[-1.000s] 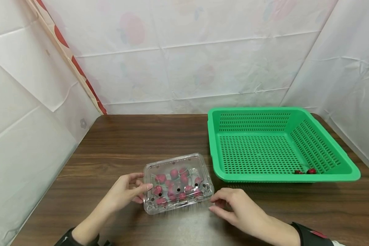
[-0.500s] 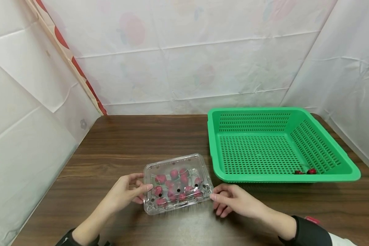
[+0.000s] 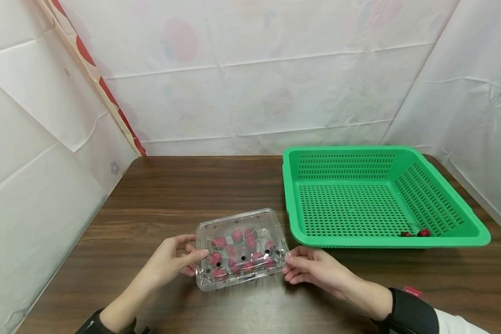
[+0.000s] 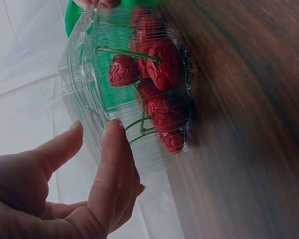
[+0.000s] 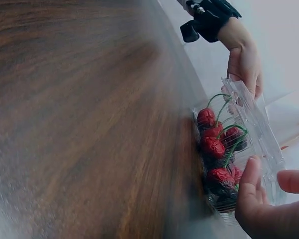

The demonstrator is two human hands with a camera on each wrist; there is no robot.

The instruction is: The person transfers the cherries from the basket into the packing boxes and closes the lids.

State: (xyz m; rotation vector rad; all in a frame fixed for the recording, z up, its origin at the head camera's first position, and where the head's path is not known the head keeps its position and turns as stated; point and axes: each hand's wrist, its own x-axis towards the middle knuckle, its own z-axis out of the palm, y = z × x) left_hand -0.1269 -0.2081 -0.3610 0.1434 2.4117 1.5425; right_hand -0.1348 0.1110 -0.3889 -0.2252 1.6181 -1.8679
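A clear plastic clamshell box, its lid down, sits slightly askew on the table. Several red cherries with green stems lie inside it. My left hand pinches the box's left edge, thumb above on the lid and fingers against the side wall. At the front right corner my right hand pinches the rim between thumb and fingers. In the right wrist view, the index fingertip meets the box wall below the rim, and the thumb lies by the lid.
A green perforated basket stands at the back right, close to the box. Two dark red cherries lie in its front right corner. The brown wooden table is bordered by white sheeting behind and at both sides.
My right hand has come up from just beside the box's front right corner and taken hold of it there. The left hand and the box stay in place.
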